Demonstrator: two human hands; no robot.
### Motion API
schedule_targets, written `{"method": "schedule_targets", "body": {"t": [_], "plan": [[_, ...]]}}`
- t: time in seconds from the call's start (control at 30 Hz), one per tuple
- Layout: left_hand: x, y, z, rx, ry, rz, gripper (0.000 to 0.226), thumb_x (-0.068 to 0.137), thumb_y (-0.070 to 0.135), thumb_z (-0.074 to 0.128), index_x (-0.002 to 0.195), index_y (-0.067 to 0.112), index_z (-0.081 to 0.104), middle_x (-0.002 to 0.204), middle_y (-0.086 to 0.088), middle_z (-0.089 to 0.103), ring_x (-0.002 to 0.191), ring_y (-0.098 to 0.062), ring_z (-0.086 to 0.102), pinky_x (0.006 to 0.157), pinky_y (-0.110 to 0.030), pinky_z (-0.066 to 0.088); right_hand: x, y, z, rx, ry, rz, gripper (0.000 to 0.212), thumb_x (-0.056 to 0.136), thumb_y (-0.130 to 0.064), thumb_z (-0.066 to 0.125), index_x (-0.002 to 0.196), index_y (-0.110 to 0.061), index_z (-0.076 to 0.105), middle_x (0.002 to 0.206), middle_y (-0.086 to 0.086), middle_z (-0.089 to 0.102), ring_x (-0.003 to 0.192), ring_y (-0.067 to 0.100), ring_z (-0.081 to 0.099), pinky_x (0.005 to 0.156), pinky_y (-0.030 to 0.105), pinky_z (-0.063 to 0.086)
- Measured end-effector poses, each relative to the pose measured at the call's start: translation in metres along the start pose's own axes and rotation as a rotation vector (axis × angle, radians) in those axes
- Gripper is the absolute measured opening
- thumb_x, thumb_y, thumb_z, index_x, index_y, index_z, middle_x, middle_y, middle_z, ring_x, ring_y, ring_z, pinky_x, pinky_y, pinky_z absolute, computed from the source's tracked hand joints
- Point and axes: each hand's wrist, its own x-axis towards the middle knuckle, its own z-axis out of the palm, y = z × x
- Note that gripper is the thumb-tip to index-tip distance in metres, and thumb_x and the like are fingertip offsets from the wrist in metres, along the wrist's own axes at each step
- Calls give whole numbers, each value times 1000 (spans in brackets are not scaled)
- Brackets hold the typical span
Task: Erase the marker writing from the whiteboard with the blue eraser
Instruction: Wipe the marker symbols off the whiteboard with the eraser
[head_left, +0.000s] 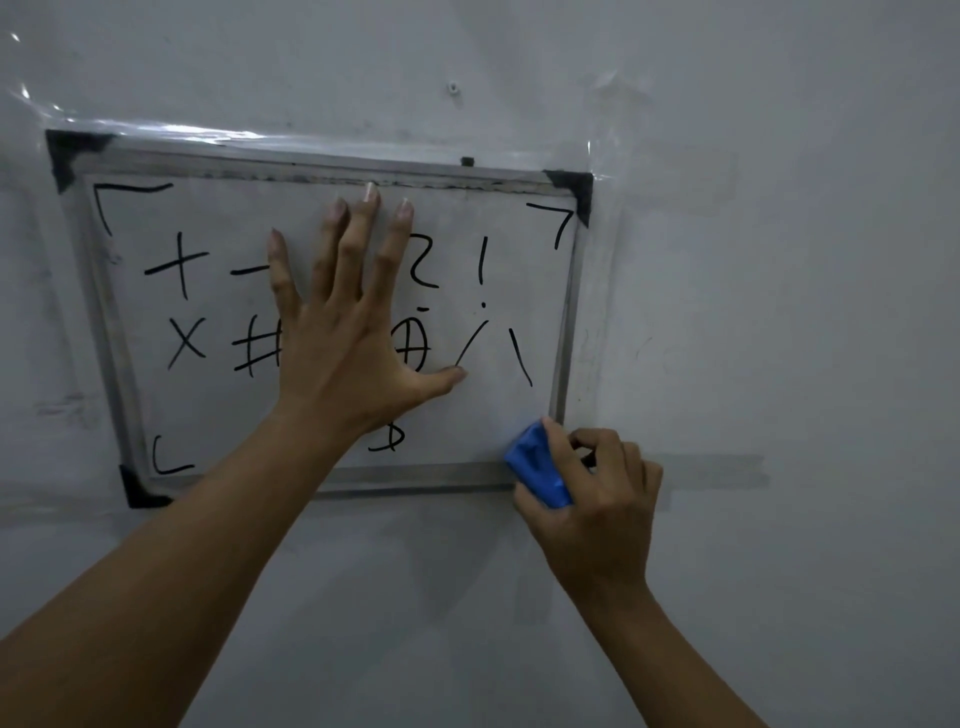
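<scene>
A small whiteboard (498, 415) with a grey metal frame and black corner caps hangs on the wall. Black marker symbols (182, 265) cover it: plus, minus, a cross, a hash, slashes, corner brackets. My left hand (348, 332) lies flat on the middle of the board with its fingers spread, hiding some of the writing. My right hand (597, 493) grips the blue eraser (537, 465) at the board's lower right corner, over the bottom frame. The board's surface just above the eraser carries no marks.
The grey wall (779, 260) surrounds the board. Clear tape (156, 132) runs along the top frame and a grey tape strip (717, 470) extends right from the bottom frame. A small screw (453, 87) sits in the wall above.
</scene>
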Motion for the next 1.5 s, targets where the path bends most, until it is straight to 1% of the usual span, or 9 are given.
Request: {"method": "schedule_targets", "body": {"t": [0.1,0.27,0.47,0.67,0.83,1.03,1.2,1.37,1.5], "plan": [[-1,2,-1,-9,-14,2,142,60,96,59,169,21,5,177,-11,2,164,-33,-1,124,-75,1,15,-7,2,7,58,99,61,80,-43,69,134,-15,68,105,7,62,89,23,54,78,32,35],[-2,2,0,-25,-44,10,147,56,98,59,169,23,2,177,-11,-3,164,-34,-6,124,-76,-1,-12,-2,3,25,-30,-25,64,77,-41,74,135,-16,65,103,7,61,87,24,57,78,33,36],[-4,-1,0,-4,-72,32,148,54,97,59,169,24,-1,177,-12,-8,163,-35,-9,124,-75,-1,40,-6,-1,30,128,113,59,81,-45,68,131,-15,68,107,9,63,90,25,55,78,33,36],[-4,-3,3,0,-65,46,148,56,97,60,169,21,1,177,-12,-8,164,-36,-8,124,-74,-3,10,3,3,43,32,-60,62,83,-43,70,138,-14,64,107,10,63,89,28,59,77,39,42],[-5,-5,4,11,-62,52,151,58,98,60,169,14,-1,177,-12,-8,164,-36,-7,124,-74,-2,47,-8,5,58,191,37,63,79,-37,76,136,-12,64,109,10,65,92,26,58,78,36,42],[-6,-6,4,24,-66,55,152,58,98,60,168,13,-2,177,-11,-9,164,-34,-8,124,-75,1,26,1,9,23,112,-112,66,84,-45,74,139,-12,62,107,10,65,88,26,59,80,33,38],[-8,-5,4,36,-65,63,149,59,100,59,169,18,0,177,-12,-9,164,-35,-8,124,-75,0,64,-7,7,19,229,26,62,84,-41,73,138,-13,64,108,11,64,91,25,56,78,32,36],[-7,-4,3,34,-66,51,148,59,99,58,169,18,1,177,-11,-8,164,-34,-7,124,-75,1,38,2,9,12,141,-97,64,85,-42,74,141,-13,62,109,13,64,92,29,59,79,36,40],[-8,-5,3,37,-61,54,148,59,100,56,169,17,1,177,-11,-7,164,-34,-6,124,-75,2,61,-3,5,-10,212,-41,62,84,-41,74,139,-14,64,108,10,65,91,26,59,82,30,33]]}}
